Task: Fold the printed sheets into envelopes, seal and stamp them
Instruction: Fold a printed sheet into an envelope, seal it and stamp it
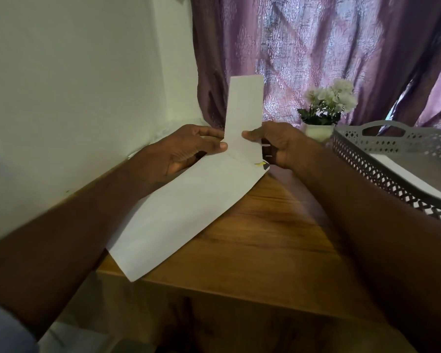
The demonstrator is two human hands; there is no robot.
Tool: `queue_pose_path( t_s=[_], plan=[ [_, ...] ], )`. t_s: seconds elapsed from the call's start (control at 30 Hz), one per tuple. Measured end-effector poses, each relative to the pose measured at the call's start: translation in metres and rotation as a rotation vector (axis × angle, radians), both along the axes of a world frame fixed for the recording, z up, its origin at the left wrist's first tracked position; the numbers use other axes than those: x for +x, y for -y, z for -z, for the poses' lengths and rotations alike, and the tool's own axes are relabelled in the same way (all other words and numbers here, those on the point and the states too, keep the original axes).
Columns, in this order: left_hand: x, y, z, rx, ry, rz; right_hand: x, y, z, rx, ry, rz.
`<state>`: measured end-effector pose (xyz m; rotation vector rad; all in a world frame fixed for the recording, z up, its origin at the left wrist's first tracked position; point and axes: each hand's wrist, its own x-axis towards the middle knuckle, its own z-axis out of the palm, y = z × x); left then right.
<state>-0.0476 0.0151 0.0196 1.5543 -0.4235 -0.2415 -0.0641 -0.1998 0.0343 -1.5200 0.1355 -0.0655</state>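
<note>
Both hands work one white printed sheet at frame center. The sheet's long body slants from center down to lower left, its lower end overhanging the near edge of the wooden table. A narrow flap of the sheet is folded up and stands upright at upper center, crease running between the two hands. A small yellow-and-black print mark shows at the sheet's right corner by the crease.

Left hand, center-left: fingers curled, thumb and fingers pinch the sheet at the left end of the crease. Right hand, center-right: thumb pressed on the front of the flap base, fingers curled behind, gripping the sheet's right edge.

Right edge of frame: grey lattice-sided tray with handle on the table, white paper inside. Between tray and right hand, a white pot of white flowers. Purple patterned curtain behind, white wall upper left.
</note>
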Motion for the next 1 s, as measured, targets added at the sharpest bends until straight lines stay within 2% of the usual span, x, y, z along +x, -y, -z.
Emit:
queue_pose_path(
  t_s=[0.27,0.43,0.83,1.0],
  plan=[
    [0.001,-0.001,0.000,0.029,0.008,-0.045,-0.002,0.002,0.000,0.009,-0.031,-0.009],
    [0.001,-0.002,-0.002,0.020,0.010,-0.064,-0.001,0.011,-0.004,0.086,-0.022,-0.013],
    [0.004,-0.003,-0.001,0.045,0.066,-0.057,0.005,0.012,0.000,0.028,-0.011,-0.031],
    [0.003,-0.003,-0.002,0.036,0.082,-0.048,0.009,0.017,-0.003,-0.015,0.056,-0.015]
  ],
)
